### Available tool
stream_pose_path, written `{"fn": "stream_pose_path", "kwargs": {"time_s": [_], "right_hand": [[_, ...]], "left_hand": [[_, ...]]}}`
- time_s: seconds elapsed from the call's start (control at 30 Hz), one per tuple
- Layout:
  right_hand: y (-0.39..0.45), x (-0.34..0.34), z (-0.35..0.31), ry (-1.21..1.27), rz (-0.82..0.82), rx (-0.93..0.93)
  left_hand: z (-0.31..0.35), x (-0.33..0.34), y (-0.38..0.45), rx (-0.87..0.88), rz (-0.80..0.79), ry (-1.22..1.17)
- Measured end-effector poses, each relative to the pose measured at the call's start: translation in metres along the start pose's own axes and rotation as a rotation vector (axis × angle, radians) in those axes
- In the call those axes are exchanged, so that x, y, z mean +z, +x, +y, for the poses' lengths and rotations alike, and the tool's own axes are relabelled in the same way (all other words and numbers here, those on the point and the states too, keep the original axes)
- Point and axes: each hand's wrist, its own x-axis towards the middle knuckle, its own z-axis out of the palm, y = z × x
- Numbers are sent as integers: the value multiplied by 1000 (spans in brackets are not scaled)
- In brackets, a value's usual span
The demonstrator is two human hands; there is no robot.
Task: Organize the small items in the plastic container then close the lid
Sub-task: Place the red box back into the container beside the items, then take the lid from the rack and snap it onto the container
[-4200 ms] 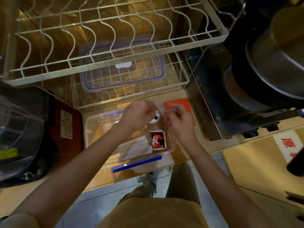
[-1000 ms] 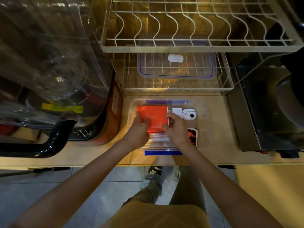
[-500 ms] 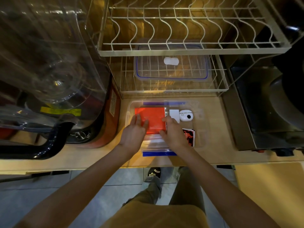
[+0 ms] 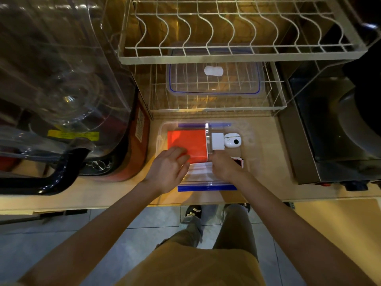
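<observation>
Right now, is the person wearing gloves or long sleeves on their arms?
No. The left hand and the right hand are both bare, with no gloves. No rings, watch or bracelet show. Both forearms are uncovered all the way to the bottom of the picture, so no sleeves are visible. Lower down, only mustard-yellow clothing shows.

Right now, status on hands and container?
Left hand flat on orange box in container. Right hand at its corner, grip unclear. Lid off, in rack.
</observation>
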Motion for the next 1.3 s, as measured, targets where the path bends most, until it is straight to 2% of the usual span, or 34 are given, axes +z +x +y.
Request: {"fn": "stream_pose_path", "kwargs": {"time_s": [0.3,0.5,0.6,0.7,0.77,0.83,0.9,0.97,1.07,1.2,1.3], "right_hand": [[-2,1,9,36,-34,-20],[-13,-11,15,171,57,-25],[-19,-31,17,385,184,19],[-19,-63,19,809,407,116],[-15,-89,22,1075,527,175],[-9,-112,29,1214,621,221],[-3,-130,38,1266,678,267],[5,-143,48,1302,662,321],[16,-153,56,1387,537,364],[25,-159,52,1490,413,386],[29,-158,49,1496,401,417]], "left_hand": [[-1,-1,3,-8,-15,7],[-1,-11,20,-67,-104,-20],[1,-29,41,-159,-66,-70],[-1,-51,67,-310,32,-111],[-2,-65,84,-372,161,-149],[-4,-76,98,-361,310,-127],[-5,-83,109,-359,390,-41],[-9,-83,118,-362,387,61],[-18,-77,128,-360,255,188],[-27,-64,134,-338,174,165],[-31,-58,134,-320,132,183]]}}
